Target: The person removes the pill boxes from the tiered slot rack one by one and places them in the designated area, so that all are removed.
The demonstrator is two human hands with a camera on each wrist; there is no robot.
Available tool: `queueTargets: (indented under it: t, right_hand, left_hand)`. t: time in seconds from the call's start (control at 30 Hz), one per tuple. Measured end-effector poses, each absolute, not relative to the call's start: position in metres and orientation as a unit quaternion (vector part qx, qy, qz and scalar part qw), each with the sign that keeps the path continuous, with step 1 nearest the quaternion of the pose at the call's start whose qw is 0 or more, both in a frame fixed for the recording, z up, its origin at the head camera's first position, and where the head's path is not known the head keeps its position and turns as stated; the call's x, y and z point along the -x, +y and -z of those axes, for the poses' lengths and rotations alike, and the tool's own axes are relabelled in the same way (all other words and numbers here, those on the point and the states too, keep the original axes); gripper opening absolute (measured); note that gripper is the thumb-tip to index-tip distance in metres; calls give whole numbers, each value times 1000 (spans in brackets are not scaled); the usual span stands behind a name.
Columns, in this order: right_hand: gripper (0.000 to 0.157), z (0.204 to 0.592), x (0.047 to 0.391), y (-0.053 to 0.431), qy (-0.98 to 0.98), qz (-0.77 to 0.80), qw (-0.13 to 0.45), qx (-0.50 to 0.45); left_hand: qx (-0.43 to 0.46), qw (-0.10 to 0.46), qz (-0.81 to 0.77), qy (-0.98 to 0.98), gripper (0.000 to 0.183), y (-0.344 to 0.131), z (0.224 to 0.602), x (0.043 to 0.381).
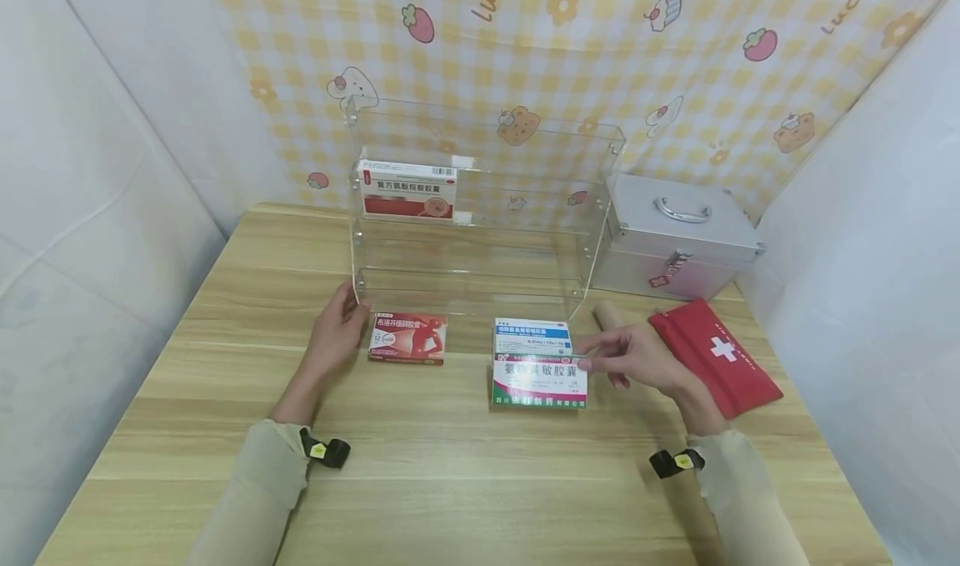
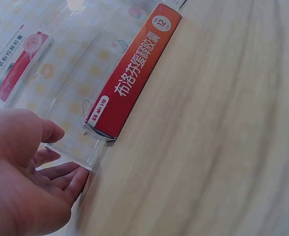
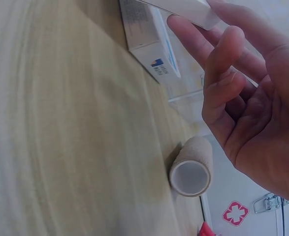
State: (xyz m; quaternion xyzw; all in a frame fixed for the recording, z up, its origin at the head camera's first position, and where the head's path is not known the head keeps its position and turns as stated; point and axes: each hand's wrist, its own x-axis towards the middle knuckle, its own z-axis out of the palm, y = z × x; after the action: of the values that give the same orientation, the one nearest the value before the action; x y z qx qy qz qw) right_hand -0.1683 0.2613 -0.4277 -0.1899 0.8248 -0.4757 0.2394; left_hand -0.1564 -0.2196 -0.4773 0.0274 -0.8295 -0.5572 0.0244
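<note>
One white-and-red box [image 1: 405,189], labelled 复方氨酚烷胺胶囊, was already shelved in the clear rack [image 1: 480,303]; three boxes were left off it. A red box [image 1: 408,338] (芬必得, 布洛芬缓释胶囊) and a blue-and-white box [image 1: 531,335], its fine print illegible, were placed on the surface [image 1: 450,483]. A green-edged box [image 1: 538,383], marked 氨咖黄敏胶囊, was pinched by the right hand [image 1: 630,356]. The left hand [image 1: 333,333] was set at the rack's lower corner; whether it was gripped could not be told.

Free lane, centre
Bare tabletop [image 1: 469,383] separates the ibuprofen box [image 1: 407,338] from the glucosamine capsule box [image 1: 531,337]; acrylic rack [image 1: 468,283] blocks behind.
</note>
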Motion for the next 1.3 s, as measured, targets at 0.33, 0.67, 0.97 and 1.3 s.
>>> queueTargets:
  t: [0.33,0.67,0.97,1.3]
  right_hand:
    - [24,437,163,264,814,477,268,195]
    - [23,443,158,266,812,474,279,194]
    - [23,448,157,266,808,473,287,202]
    - [25,452,156,266,807,473,295,196]
  left_hand:
    - [-28,25,557,-830,54,-219,477,157]
    - [-31,26,560,-827,52,-220,479,158]
    - [-30,22,558,-829,54,-220,479,158]
    - [-28,22,559,-829,53,-220,479,158]
